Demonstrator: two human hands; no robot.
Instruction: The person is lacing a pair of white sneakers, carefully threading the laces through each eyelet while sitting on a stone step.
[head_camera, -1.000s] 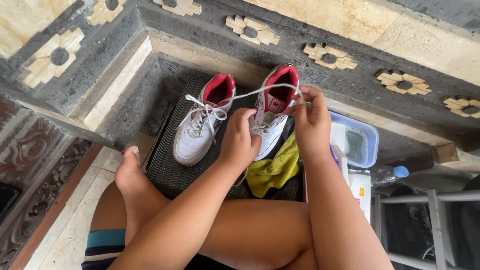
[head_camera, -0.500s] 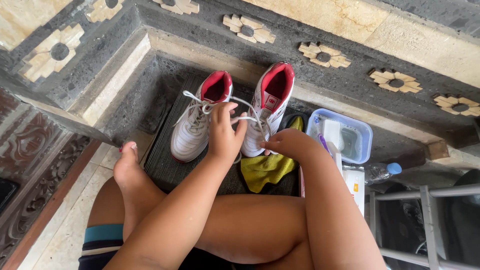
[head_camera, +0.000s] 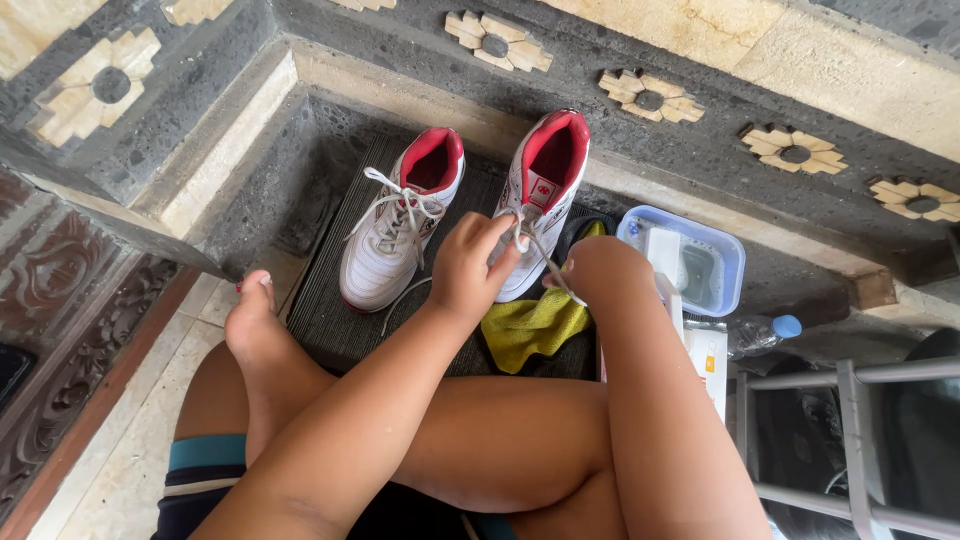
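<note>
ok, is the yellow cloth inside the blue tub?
No. The yellow cloth lies on the dark mat beside the right-hand shoe, apart from the blue tub, which holds water.

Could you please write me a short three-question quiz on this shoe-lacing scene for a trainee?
1. True or false: both hands, the left hand and the right hand, are at the right-hand shoe.
2. What lies on the dark mat just below that shoe? A) a yellow cloth B) a red towel C) a newspaper
3. Fill in: the clear plastic tub stands to the ____ of the two shoes in the head view.

Key
1. True: both hold its white lace; the left-hand shoe is untouched.
2. A, the yellow cloth.
3. Right.
</note>
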